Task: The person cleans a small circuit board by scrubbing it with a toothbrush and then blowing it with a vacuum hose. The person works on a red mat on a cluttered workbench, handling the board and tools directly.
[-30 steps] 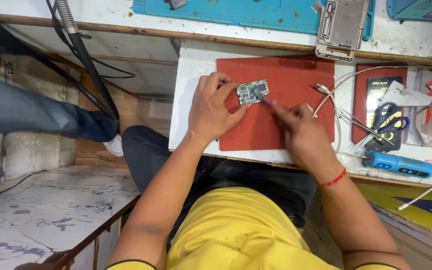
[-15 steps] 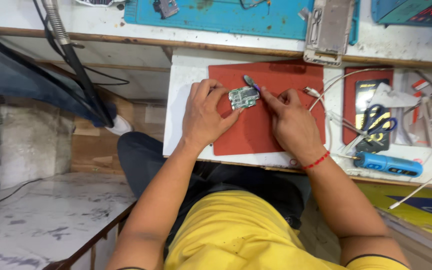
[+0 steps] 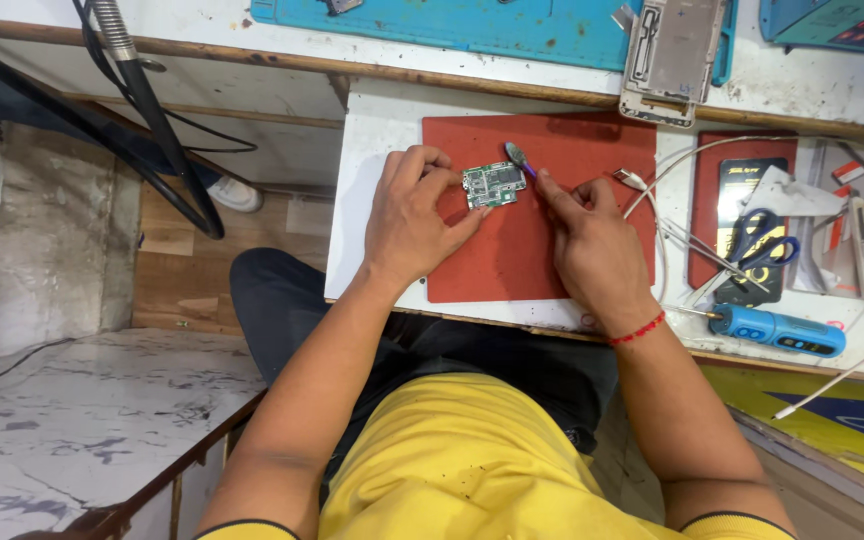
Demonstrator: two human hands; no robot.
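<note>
A small green circuit board [image 3: 493, 185] lies on the red mat [image 3: 522, 250], just above the centre of the frame, at much the same spot on the mat as half a second ago. The left hand [image 3: 414, 215] has its fingers [image 3: 444, 180] curled shut on the board's left edge, the thumb under its lower corner, a grip unchanged from before. The right hand [image 3: 592, 245] pinches a thin purple-handled tool [image 3: 519, 158], whose flat tip now stands just above the board's upper right corner; a moment ago it lay lower, across the board's right edge. To the right on the white desk [image 3: 377, 200] lie scissors [image 3: 757, 240], tweezers [image 3: 697, 250] and a blue electric screwdriver [image 3: 777, 330]. A metal phone frame [image 3: 674, 55] rests at the top, on a blue mat [image 3: 472, 25].
</note>
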